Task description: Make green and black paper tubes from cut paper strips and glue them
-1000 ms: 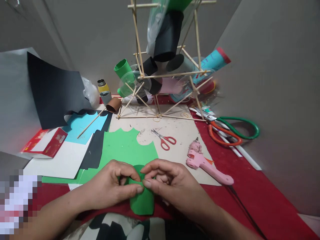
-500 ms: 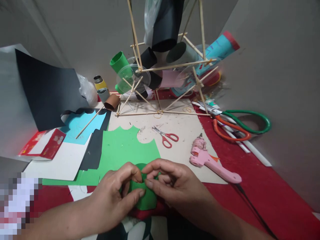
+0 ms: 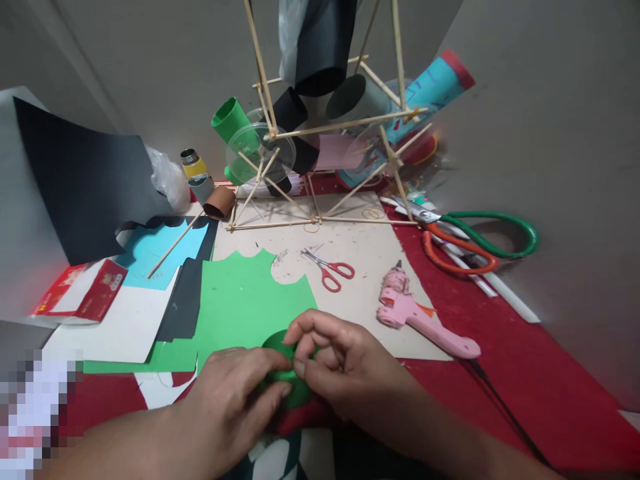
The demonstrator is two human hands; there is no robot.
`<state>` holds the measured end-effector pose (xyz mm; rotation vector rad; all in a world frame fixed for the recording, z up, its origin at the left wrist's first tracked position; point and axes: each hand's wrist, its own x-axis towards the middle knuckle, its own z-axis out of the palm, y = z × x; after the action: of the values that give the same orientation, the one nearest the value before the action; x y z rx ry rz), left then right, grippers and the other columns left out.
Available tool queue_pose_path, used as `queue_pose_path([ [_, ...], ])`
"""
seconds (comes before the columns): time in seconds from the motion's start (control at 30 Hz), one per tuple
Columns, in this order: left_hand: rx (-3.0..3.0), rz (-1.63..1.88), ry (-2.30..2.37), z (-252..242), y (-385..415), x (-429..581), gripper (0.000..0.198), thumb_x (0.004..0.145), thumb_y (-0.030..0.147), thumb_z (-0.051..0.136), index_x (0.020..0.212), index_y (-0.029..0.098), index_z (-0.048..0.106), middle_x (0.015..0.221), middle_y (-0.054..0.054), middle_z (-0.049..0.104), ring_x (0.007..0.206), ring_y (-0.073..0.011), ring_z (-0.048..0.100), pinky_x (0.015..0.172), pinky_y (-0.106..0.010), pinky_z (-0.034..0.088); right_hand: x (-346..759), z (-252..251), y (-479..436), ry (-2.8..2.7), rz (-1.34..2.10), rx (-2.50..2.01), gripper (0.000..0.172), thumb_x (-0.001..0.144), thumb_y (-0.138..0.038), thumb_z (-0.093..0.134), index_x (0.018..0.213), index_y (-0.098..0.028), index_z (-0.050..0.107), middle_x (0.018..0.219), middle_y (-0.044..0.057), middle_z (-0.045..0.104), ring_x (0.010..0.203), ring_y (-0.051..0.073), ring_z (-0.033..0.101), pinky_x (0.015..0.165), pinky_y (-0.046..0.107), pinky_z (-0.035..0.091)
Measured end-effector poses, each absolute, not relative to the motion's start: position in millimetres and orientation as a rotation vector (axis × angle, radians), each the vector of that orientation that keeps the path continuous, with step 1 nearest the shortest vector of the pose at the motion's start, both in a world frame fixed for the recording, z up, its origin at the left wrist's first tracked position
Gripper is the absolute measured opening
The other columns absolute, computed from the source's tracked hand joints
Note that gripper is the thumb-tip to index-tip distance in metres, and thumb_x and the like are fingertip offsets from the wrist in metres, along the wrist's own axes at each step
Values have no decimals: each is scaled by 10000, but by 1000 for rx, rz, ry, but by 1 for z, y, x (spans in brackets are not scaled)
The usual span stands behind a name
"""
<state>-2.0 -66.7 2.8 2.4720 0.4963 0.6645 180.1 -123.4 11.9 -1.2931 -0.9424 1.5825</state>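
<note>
Both my hands meet low in the middle of the view around a small rolled piece of green paper (image 3: 285,353). My left hand (image 3: 235,400) wraps its fingers over the roll from the left. My right hand (image 3: 340,367) pinches the roll's top edge with thumb and forefinger. Most of the green piece is hidden by my fingers. Just behind it lies a larger green paper sheet (image 3: 240,300) with scalloped cut edges.
A stick frame (image 3: 320,153) holding green, black and blue paper tubes stands at the back. Small red scissors (image 3: 330,270), a pink glue gun (image 3: 420,317) and large green and orange scissors (image 3: 470,243) lie to the right. Black, blue and white sheets lie to the left.
The green piece has been rolled tighter and shows less. My left hand has turned over on top of it. The view has dropped slightly.
</note>
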Motion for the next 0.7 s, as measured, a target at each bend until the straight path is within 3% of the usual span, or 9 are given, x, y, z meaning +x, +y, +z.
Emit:
queue_pose_path([
  [0.4,2444,618,368,7,-62,2,123,892,69,512,952,157,574,748,-16,611,655,-122,551,570,-238,444,178,4,-127,-1142,1398,-1424,164,780,-92,499,872,-216,555,591,-90,471,461,57,353,413,179,249],
  [0.57,2368,506,404,9,-60,1,143,898,77,485,859,150,602,719,-25,583,652,-126,531,570,-248,417,183,4,-129,-1406,1148,-1520,178,786,-70,515,821,-225,596,549,-76,482,467,75,398,428,196,277],
  [0.7,2237,506,458,15,-56,2,149,903,95,501,828,146,619,712,-27,597,661,-121,546,589,-234,431,190,8,-131,-1624,873,-1416,98,833,-146,600,874,-221,649,779,4,633,657,120,557,573,223,415],
])
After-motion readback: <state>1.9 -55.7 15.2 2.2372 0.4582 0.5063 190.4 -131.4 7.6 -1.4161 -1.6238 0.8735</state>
